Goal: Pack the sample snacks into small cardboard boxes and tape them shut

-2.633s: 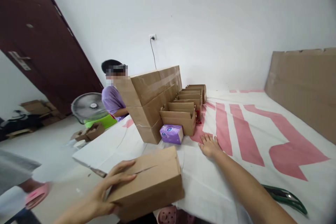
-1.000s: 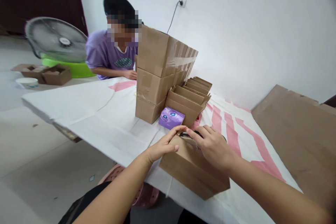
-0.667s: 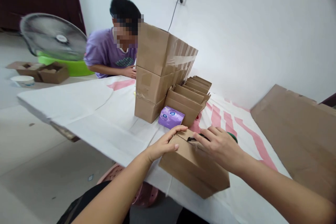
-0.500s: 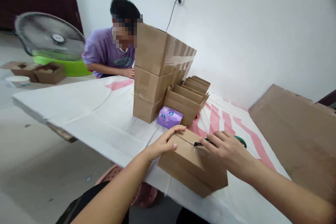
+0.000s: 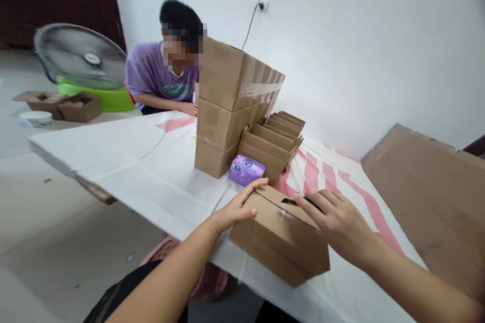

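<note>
A closed cardboard box sits at the near edge of the cloth-covered table, a seam running along its top. My left hand grips its left end, thumb on the top face and fingers over the far edge. In my right hand is a pair of scissors, the dark tip pointing left just over the seam; its handle is hidden by my hand. Right behind the box lies a purple packet with an eye print.
Taped cardboard boxes stand stacked beyond, with open-flapped boxes beside them. A person in purple sits across the table. A large cardboard sheet leans at right. On the floor are a fan and small open boxes.
My right hand has shifted slightly right and turned, and the green scissor handle no longer shows. The scissor tip has lifted a little from the seam. My left hand stays on the box.
</note>
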`<state>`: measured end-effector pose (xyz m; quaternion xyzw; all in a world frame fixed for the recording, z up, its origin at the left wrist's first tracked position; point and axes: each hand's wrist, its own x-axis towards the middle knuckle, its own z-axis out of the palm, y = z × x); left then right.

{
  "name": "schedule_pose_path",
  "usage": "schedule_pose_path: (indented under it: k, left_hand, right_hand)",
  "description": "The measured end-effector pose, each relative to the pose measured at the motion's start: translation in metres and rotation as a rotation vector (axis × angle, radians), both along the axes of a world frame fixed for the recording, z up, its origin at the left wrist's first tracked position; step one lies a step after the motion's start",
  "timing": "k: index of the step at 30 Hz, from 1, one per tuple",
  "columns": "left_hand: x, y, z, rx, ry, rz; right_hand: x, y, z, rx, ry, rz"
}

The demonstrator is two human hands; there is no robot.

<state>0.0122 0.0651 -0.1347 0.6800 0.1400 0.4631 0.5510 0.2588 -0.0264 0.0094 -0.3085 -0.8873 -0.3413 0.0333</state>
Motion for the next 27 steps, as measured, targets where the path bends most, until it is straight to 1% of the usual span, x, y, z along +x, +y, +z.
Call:
schedule_pose_path:
  k: [3,6,10,13,18,24,27]
  left_hand:
    - [0.000,0.000,-0.001,-0.022,-0.005,-0.017]
    - [0.000,0.001,-0.002,0.018,0.007,-0.007]
    - [0.001,0.006,-0.005,0.079,0.007,-0.001]
    - [0.001,0.008,-0.008,0.093,0.012,-0.006]
    - [0.000,0.007,-0.007,0.090,0.023,0.002]
    - [-0.002,0.005,-0.003,0.075,0.050,0.007]
    - [-0.002,0.004,-0.003,0.061,0.053,0.005]
  right_hand:
    - [-0.015,0.011,-0.005,-0.019,0.021,0.003]
    - [-0.032,0.022,-0.009,-0.028,0.010,0.003]
    - [-0.049,0.031,-0.010,-0.041,-0.066,-0.002]
    - [-0.056,0.032,-0.009,-0.057,-0.132,0.006]
    - [-0.054,0.026,-0.001,-0.114,-0.263,-0.027]
    - [-0.045,0.013,0.013,-0.177,-0.442,-0.138]
    - [-0.036,0.004,0.021,-0.204,-0.504,-0.160]
